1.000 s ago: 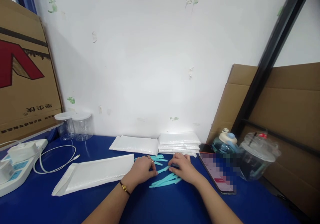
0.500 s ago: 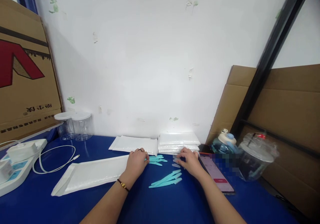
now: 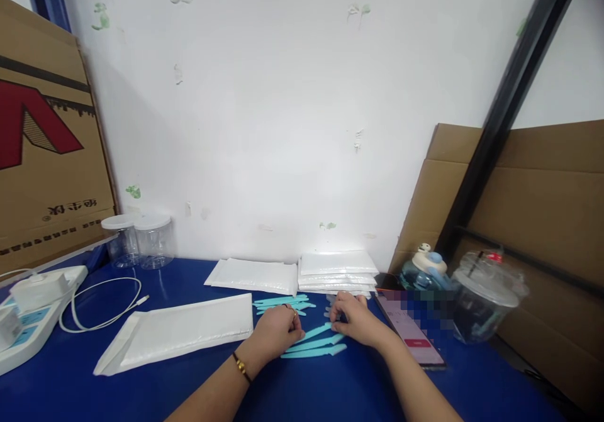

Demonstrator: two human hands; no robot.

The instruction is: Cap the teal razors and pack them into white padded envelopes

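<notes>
Vs half a second ago: left hand (image 3: 277, 333) has come back from the edge of the white mailer (image 3: 179, 331) toward centre, right hand (image 3: 355, 319) has pulled in from near the stacked mailers (image 3: 336, 270); both now meet over the near pile of teal sticks (image 3: 315, 343), much as they did a second ago; that pile looks slightly shifted, one stick now angled up between the two hands

Left hand: palm down, knuckles up, fingers curled onto the table, fingertips at the left end of the angled stick; ring on one finger, gold bracelet (image 3: 241, 366) on the wrist; forearm comes in from lower left; can't tell if it actually pinches the stick

Right hand: palm down, fingers bent, tips at the upper end of the same stick; grip likewise unclear; forearm enters from lower right

Sticks: near pile on the blue table (image 3: 94, 397) just in front of both hands; second cluster of teal sticks (image 3: 278, 303) lies just behind the left hand, near the flat mailer at the wall (image 3: 252, 274)

Outward: phone (image 3: 408, 331) just right of the right hand; blue bottle (image 3: 426, 266) and clear lidded cup (image 3: 486, 296) beyond it; cardboard (image 3: 542, 202) against the right wall; far left: white cable (image 3: 101, 305), power strip (image 3: 28, 315), two clear jars (image 3: 139, 238), printed carton (image 3: 47, 139)
</notes>
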